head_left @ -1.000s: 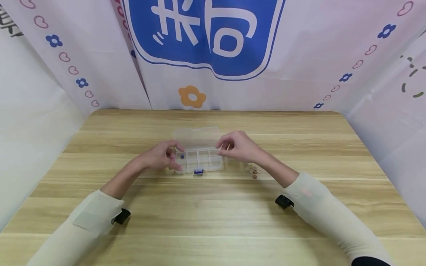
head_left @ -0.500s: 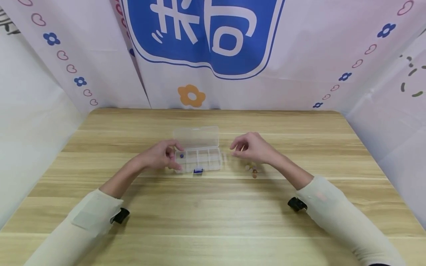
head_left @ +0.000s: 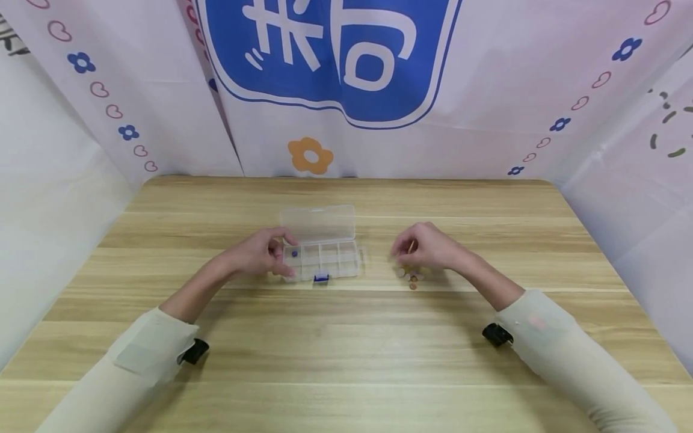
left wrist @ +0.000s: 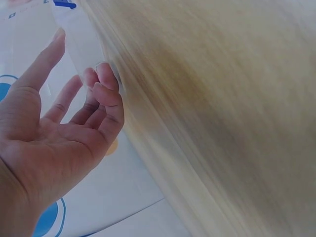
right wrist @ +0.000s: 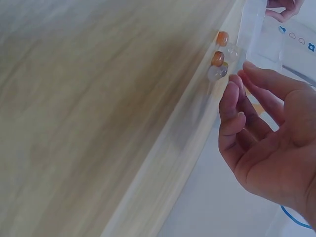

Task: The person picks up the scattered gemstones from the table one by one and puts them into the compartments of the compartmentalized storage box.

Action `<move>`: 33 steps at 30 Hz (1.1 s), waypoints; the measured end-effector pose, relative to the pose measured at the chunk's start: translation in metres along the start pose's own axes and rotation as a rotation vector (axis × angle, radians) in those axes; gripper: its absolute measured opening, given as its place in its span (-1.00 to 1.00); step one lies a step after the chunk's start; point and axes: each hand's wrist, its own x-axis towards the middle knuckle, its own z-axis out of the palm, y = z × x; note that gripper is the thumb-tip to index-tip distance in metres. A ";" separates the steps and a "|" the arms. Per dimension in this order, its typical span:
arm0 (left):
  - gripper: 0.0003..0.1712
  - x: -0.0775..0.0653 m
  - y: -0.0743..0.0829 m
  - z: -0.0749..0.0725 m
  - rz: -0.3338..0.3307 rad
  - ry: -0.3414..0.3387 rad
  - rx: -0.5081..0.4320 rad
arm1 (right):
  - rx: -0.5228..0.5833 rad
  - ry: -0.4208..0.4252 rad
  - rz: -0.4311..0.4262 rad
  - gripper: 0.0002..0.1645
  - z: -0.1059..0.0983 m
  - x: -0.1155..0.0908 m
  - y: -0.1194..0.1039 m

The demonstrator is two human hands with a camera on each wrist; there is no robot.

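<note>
A clear plastic compartment box [head_left: 329, 260] lies on the table with its lid [head_left: 318, 222] folded back and a blue latch [head_left: 321, 278] at its front. One dark blue bead [head_left: 295, 254] sits in the back left compartment. My left hand [head_left: 258, 251] holds the box's left end between thumb and index finger. Just above a small cluster of beads, my right hand [head_left: 425, 246] has its thumb and fingertips bent downward. In the right wrist view, orange beads [right wrist: 217, 59] and clear beads [right wrist: 215, 74] lie right by the fingertips, and nothing shows between thumb and index finger.
The wood-grain table [head_left: 325, 349] ends at a printed backdrop [head_left: 433, 153] behind the box. A small clear strip [head_left: 363, 255] lies at the box's right end. White side sheets [head_left: 59, 180] flank the table.
My right hand has moved from the box's right end, rightward and slightly toward me, to the bead cluster. The left hand has kept its hold on the box.
</note>
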 end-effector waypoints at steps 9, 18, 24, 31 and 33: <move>-0.32 -0.001 0.002 -0.001 -0.003 0.001 0.022 | 0.011 -0.091 0.011 -0.93 -0.002 -0.004 0.003; -0.30 -0.001 0.001 -0.002 -0.004 -0.013 0.021 | 0.037 -0.137 -0.006 -0.93 -0.001 -0.005 0.002; -0.31 -0.001 0.000 -0.002 -0.004 -0.019 0.017 | 0.048 -0.145 -0.023 -0.94 0.000 -0.005 0.004; -0.32 0.000 0.000 -0.002 -0.003 -0.019 0.020 | 0.036 -0.150 -0.031 -0.96 0.000 -0.004 0.005; -0.32 0.000 0.000 -0.002 -0.006 -0.020 0.020 | 0.035 -0.150 -0.023 -0.96 0.000 -0.004 0.005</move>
